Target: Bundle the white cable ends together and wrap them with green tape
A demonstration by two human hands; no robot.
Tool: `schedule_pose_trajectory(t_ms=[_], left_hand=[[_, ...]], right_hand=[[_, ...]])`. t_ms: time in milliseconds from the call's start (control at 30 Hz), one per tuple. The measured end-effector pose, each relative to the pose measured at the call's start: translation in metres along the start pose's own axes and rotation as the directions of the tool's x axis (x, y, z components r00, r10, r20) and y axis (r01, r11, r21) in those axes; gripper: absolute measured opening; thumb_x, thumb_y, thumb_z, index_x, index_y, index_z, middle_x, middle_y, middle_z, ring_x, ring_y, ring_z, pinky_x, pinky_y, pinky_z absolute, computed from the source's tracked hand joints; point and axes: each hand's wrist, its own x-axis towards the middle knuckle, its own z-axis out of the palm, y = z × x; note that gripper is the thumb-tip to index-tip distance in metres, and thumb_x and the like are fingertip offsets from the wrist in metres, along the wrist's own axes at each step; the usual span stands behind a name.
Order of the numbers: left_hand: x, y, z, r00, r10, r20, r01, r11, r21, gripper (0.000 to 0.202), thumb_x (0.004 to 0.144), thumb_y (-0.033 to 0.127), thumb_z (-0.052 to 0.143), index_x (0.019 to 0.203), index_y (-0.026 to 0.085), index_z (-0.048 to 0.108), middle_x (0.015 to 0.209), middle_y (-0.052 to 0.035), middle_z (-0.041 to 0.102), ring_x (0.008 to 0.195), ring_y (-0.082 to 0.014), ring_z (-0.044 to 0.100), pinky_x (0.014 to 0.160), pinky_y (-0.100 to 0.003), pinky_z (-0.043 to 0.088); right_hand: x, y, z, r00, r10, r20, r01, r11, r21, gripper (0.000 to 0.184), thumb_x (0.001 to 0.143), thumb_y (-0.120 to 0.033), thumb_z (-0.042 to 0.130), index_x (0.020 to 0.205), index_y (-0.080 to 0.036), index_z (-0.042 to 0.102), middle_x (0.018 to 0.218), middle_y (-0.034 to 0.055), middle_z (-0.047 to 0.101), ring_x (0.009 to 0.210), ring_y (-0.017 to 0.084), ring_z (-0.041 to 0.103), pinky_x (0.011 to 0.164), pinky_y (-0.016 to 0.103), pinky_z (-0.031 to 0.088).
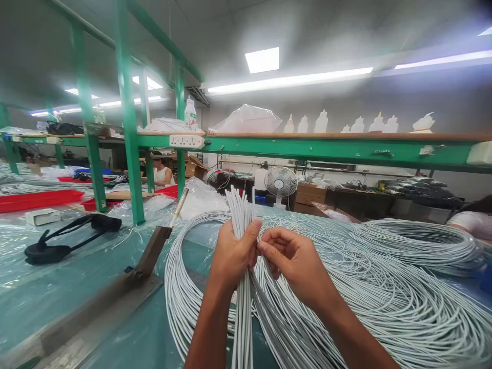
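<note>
My left hand (pixel 235 251) is wrapped round an upright bundle of thin grey-white cables (pixel 241 210), whose cut ends stick up above the thumb. Close against it, my right hand (pixel 288 256) pinches with thumb and forefinger at the bundle's right side, where a single cable stands slightly apart from the others. The pinched spot is small, but a cable seems to be between the fingertips. Below the hands the bundle runs down toward the bottom edge. Around and behind it lie large loose coils of the same cable (pixel 384 287) on the table.
A guillotine paper cutter (pixel 146 256) with its arm raised stands at the left. Beyond it are a black strapped item (pixel 73 238) and a red tray (pixel 42 200). A green shelf frame (pixel 307 148) with white bottles crosses behind the table. A fan (pixel 280 182) and people are farther back.
</note>
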Motion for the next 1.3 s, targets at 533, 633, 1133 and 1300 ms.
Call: schedule_pose_trajectory(t_ms=[533,633,1133,1300], left_hand=[[0.0,0.0,-0.001,1.0,0.018,0.02,-0.019,0.998,0.064,0.039,0.078,0.049,0.07,0.07,0.018,0.049,0.041,0.0075,0.04,0.035,-0.0069,0.036,0.038,-0.019,0.026],[-0.001,0.006,-0.002,0.998,0.03,-0.046,-0.02,0.981,0.195,0.037,0.079,0.048,0.069,0.071,0.017,0.051,0.044,0.0065,0.044,0.039,-0.0079,0.04,0.043,-0.02,0.031],[0.003,0.006,0.0,0.995,0.096,0.022,-0.093,0.989,-0.118,0.029,0.087,0.036,0.059,0.069,0.016,0.051,0.062,0.0012,0.051,0.054,-0.0093,0.05,0.058,-0.022,0.047],[-0.008,0.031,-0.002,0.987,-0.009,0.159,0.068,0.928,-0.368,0.035,0.086,0.035,0.062,0.063,0.018,0.042,0.051,0.0075,0.032,0.03,-0.0018,0.023,0.028,-0.015,0.024]], right_hand=[[-0.022,-0.005,-0.015,0.989,-0.022,0.147,0.094,0.863,-0.497,0.018,0.094,-0.031,0.054,0.08,-0.02,0.056,0.066,-0.0038,0.048,0.06,0.009,0.042,0.054,0.023,0.031],[-0.019,-0.011,-0.009,0.983,-0.112,0.148,0.175,0.829,-0.531,0.018,0.094,-0.026,0.054,0.077,-0.02,0.055,0.068,-0.0036,0.052,0.06,0.01,0.045,0.056,0.023,0.034],[0.006,0.018,-0.026,0.985,0.027,0.171,0.063,0.862,-0.502,0.032,0.099,-0.042,0.039,0.091,-0.018,0.059,0.079,0.0014,0.062,0.064,0.012,0.058,0.055,0.023,0.047],[0.035,0.116,-0.05,0.943,0.331,-0.025,-0.234,0.609,-0.758,0.026,0.094,-0.028,0.049,0.078,-0.012,0.062,0.065,0.0022,0.061,0.056,0.012,0.059,0.057,0.024,0.05]])
